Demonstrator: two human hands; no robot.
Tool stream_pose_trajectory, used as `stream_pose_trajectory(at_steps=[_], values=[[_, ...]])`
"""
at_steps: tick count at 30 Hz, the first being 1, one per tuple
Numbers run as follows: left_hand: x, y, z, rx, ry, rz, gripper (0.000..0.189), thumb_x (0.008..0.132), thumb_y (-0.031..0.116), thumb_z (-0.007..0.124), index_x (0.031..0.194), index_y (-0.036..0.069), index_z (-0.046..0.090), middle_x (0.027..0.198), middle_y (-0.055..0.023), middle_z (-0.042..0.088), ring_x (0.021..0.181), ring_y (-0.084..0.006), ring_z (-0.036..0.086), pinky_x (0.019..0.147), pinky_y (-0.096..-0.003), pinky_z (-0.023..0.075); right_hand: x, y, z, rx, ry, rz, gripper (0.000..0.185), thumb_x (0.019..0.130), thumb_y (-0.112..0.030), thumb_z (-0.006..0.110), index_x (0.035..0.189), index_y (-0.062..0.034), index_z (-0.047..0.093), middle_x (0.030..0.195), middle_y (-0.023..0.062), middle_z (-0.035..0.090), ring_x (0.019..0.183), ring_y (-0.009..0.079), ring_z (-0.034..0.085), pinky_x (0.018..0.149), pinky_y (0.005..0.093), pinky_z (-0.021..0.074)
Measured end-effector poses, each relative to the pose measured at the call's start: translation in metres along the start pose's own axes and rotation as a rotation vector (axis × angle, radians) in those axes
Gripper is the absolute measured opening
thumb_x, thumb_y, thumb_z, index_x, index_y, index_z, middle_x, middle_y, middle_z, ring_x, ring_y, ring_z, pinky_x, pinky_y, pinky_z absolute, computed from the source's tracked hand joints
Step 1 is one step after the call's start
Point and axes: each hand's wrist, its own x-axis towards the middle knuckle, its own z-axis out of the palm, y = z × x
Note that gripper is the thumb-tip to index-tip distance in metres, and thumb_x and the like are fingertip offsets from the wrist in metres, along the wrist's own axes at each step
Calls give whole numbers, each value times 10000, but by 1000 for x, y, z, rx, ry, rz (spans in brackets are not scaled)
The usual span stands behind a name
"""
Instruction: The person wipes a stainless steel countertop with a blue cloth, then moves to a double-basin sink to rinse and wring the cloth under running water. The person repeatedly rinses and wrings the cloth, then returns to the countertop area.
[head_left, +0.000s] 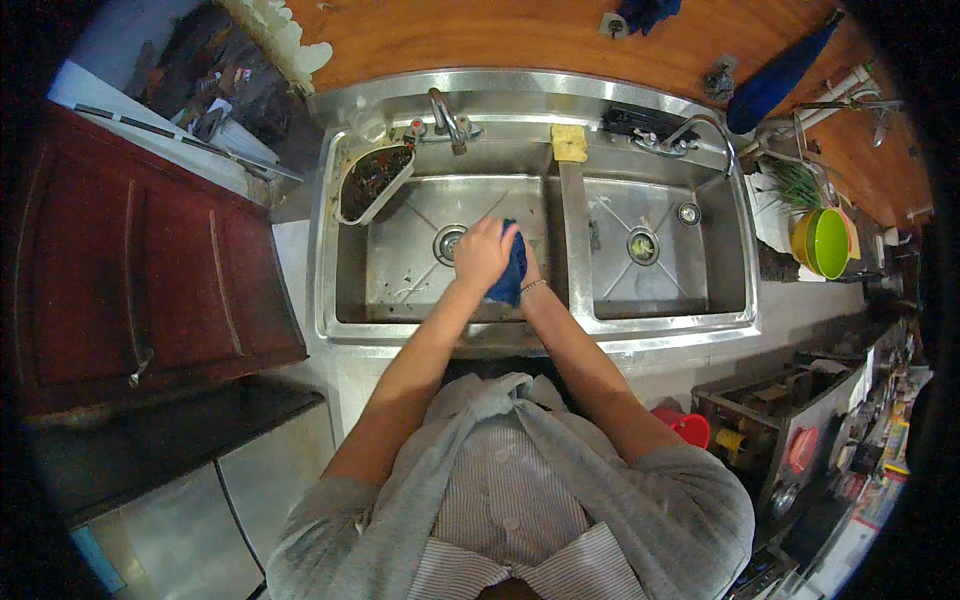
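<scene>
Over the left basin of a steel double sink (577, 247), both my hands are pressed around a bunched dark blue cloth (511, 271). My left hand (484, 251) lies on its left side, with the thumb across the top. On the other side my right hand (531, 266) grips the cloth, and its fingers are largely hidden. A beaded bracelet (533, 286) circles the right wrist. Just left of my hands is the basin's drain (448, 244). Small dark scraps dot the basin floor. Behind my hands a curved faucet (447, 124) rises at the back rim.
A corner strainer (412, 171) full of dark food waste fills the left basin's back corner. A yellow sponge (569, 142) sits on the divider. The right basin has a second faucet (686, 139) and green scraps in its drain (643, 246). Green bowls (821, 244) stand at right.
</scene>
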Motion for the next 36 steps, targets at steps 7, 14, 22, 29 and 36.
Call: stream_pose_trajectory(at_steps=[7,14,22,29,36], values=[[33,-48,22,-1193,-189,-955,361,925,350,469,870,20,606,792,-113,627,654,-240,614,582,-348,482,-21,-5,47,-25,430,71,405,899,-360,431,1094,-26,551,998,164,627,845,327,633,750,475,526],[1,11,10,-309,-247,-91,326,879,320,515,984,22,595,1140,-148,557,1085,-350,509,918,-443,396,-43,-14,52,16,517,-187,529,900,-511,404,1195,-86,516,1204,121,545,1098,300,519,962,456,395],[-62,36,-27,-670,-84,-17,144,824,164,611,819,28,658,969,-131,645,1002,-271,578,909,-410,419,-34,-26,57,-162,283,-195,475,845,-444,521,1143,-75,545,1197,131,544,1084,292,527,968,422,399],[-45,16,-35,-2033,-507,-1352,749,779,698,434,1308,169,399,1299,-135,450,1196,-339,410,902,-727,209,-23,-14,92,-701,605,-251,339,729,-209,705,992,-21,604,984,78,640,904,211,615,810,346,493],[-13,1,-43,-2557,-509,-555,446,911,439,388,1195,125,526,1180,-113,549,1041,-272,558,918,-426,449,-31,2,151,-2213,73,-703,554,608,-331,802,1067,-92,605,1372,190,296,1254,341,288,1026,406,243]])
